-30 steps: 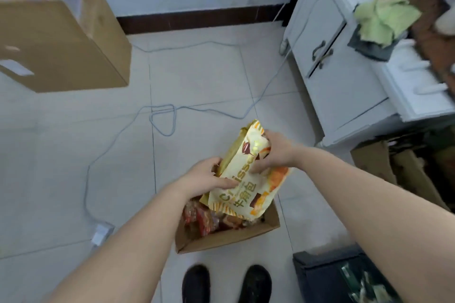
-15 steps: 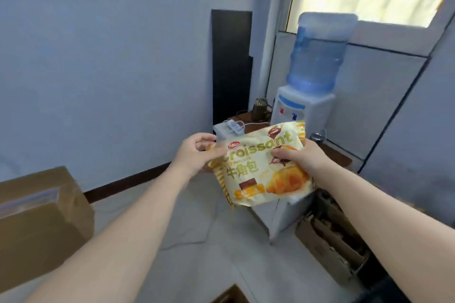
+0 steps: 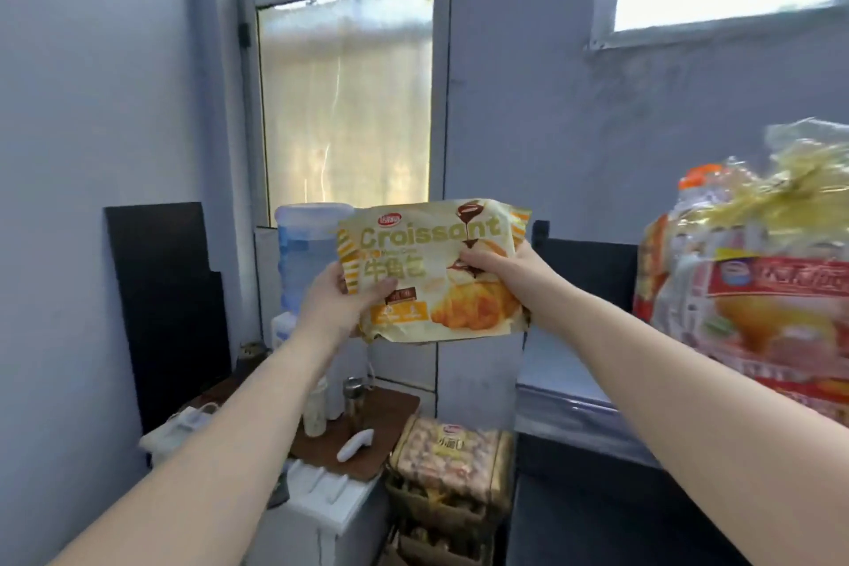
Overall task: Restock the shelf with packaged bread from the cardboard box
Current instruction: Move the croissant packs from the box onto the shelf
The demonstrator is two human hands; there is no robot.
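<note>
Cream/yellow croissant pkg (image 3: 427,271) w/ orange stripes; red-orange bread bag (image 3: 758,290).

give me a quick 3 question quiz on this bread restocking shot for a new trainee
1. True or false: only one hand holds the croissant packet.
2. Multiple choice: what stands directly behind the packet's left edge? A) a water bottle B) a cardboard box C) a ladder
3. Fill in: the bagged bread with the red label sits at the ___ edge of the view.

Key
1. False: the left hand grips the packet's left side and the right hand grips its right side.
2. A: the water bottle on the dispenser.
3. right
</note>
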